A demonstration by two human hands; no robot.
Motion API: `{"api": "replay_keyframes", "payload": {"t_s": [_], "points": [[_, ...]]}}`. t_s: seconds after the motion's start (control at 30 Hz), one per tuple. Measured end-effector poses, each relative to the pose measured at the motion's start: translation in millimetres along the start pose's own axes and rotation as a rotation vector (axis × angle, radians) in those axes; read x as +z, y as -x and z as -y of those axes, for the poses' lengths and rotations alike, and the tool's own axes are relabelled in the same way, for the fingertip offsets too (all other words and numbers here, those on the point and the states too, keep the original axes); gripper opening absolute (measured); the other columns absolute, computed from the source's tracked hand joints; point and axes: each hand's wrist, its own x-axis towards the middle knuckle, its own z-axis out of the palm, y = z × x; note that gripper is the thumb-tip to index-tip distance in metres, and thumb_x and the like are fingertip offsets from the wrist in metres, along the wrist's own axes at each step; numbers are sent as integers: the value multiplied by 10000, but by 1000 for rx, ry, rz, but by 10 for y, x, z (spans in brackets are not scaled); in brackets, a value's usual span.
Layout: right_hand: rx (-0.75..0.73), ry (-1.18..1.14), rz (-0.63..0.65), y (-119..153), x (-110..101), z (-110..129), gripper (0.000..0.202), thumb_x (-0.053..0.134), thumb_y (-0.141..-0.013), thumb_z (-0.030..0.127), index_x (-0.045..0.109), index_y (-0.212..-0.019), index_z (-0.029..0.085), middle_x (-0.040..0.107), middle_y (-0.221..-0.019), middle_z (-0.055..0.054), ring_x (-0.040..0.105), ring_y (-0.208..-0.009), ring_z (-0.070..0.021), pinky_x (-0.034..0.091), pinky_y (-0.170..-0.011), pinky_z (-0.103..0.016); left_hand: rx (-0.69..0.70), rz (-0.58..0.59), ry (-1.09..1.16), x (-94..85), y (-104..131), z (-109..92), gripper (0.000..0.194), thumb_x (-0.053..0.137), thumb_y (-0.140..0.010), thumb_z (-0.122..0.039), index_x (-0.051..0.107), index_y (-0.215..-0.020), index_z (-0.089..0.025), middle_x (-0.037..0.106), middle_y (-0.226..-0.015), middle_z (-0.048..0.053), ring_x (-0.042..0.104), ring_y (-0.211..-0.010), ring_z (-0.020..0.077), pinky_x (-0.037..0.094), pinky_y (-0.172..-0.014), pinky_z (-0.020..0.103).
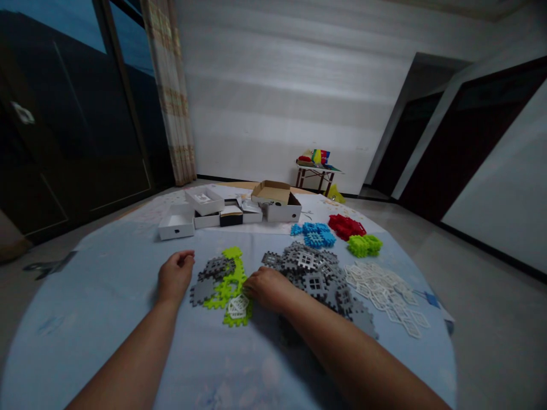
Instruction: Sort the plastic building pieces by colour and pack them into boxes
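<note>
My left hand (pixel 174 277) rests on the table at the left, fingers curled in a loose fist, with nothing seen in it. Beside it lies a group of joined or overlapping plastic tiles: lime-green notched pieces (pixel 236 282), and grey notched tiles (pixel 202 291). A small white lattice piece (pixel 238 307) lies on the lower green part. My right hand (pixel 265 286) reaches to the right edge of this group, fingertips pinched together near the white piece; whatever they hold is hidden. Just past that hand is a large heap of grey notched tiles (pixel 315 282), some with window openings.
White thin-framed pieces (pixel 391 296) spread at the right. Blue pieces (pixel 314 234), red pieces (pixel 346 226) and green pieces (pixel 364 245) sit behind the grey heap. Small open boxes (pixel 176 222) and a larger open box (pixel 284 212) stand at the back of the round table (pixel 128 245).
</note>
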Motion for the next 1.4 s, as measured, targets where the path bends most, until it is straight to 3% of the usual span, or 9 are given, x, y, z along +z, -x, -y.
{"api": "replay_keyframes", "payload": {"t_s": [0.17,0.33,0.6,0.7,0.8,0.97,1.1,1.23,1.4], "points": [[44,63,-71,-10,27,1,218,417,-881,210,630,-854,171,690,-860,-75,613,-821,-203,430,-695,-287,-9,3,-2,9,-11,3,392,468,-655,-408,640,-905,-159,693,-871,86,651,-811,221,500,-770,333],[98,72,-175,-46,-20,-6,197,481,-831,146,591,-994,157,676,-909,-90,599,-864,-204,428,-751,-318,-24,21,-24,-12,-9,-47,397,483,-647,-401,643,-917,-158,691,-813,73,652,-778,222,505,-753,345],[135,32,-345,110,-136,-71,235,485,-825,180,617,-1018,206,667,-895,-42,575,-875,-199,430,-765,-300,-69,53,-67,-63,2,-175,403,492,-613,-407,642,-902,-168,679,-762,70,656,-813,253,491,-802,388],[229,-20,-461,361,-280,-247,273,460,-833,152,624,-1040,221,666,-914,-39,572,-896,-185,424,-804,-278,-73,48,-125,-79,22,-239,387,479,-614,-432,642,-865,-188,679,-779,75,645,-862,269,482,-821,389],[376,-120,-621,747,-377,-593,284,459,-812,107,644,-1005,203,666,-941,-51,572,-928,-180,421,-842,-275,-67,48,-176,-87,42,-270,391,453,-644,-458,641,-878,-206,685,-810,66,643,-870,259,482,-819,365],[608,-93,-737,1498,-383,-1266,238,464,-797,108,656,-923,168,675,-911,-72,588,-909,-190,430,-843,-328,-63,39,-200,-62,17,-176,408,462,-665,-465,648,-936,-223,688,-798,44,647,-797,250,493,-764,352],[784,-43,-762,1888,-373,-1540,256,457,-788,99,662,-931,154,680,-953,-96,595,-936,-200,431,-865,-346,-32,24,-204,-27,-48,-35,411,474,-673,-476,651,-951,-229,681,-788,38,645,-812,258,488,-767,366],[792,-35,-784,1886,-364,-1496,278,447,-793,94,661,-962,146,671,-963,-112,588,-953,-210,432,-871,-359,-31,17,-174,-29,-55,-40,381,485,-668,-463,650,-927,-236,678,-778,30,644,-809,256,489,-771,378],[552,-151,-766,1448,-296,-1101,249,477,-805,113,655,-967,178,658,-961,-86,574,-948,-198,432,-862,-354,-63,31,-87,-43,-2,-170,348,505,-633,-392,644,-878,-189,668,-766,54,642,-852,262,473,-830,404]]}}
